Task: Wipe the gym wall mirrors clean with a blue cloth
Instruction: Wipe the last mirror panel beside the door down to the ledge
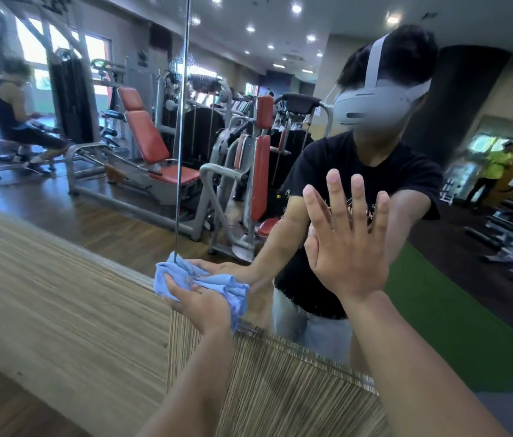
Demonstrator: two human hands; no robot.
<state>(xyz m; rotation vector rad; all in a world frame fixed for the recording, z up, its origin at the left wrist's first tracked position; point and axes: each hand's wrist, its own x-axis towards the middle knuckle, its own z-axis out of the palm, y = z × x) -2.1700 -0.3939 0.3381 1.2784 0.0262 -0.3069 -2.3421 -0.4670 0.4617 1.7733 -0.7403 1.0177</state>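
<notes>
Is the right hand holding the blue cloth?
No, the left hand grips the blue cloth low on the mirror, while the right hand lies flat on the glass.

Your left hand has the blue cloth bunched at the very bottom edge of the glass, right on the vertical seam. Just below it the wood-grain wall panel borders the glass, so there's no room downward. Up and to the left, the left mirror panel is bare glass, free to sweep. To the right, your right hand lies flat on the right mirror panel, fingers spread, its forearm crossing the lower glass. There's free glass above and beyond it.
</notes>
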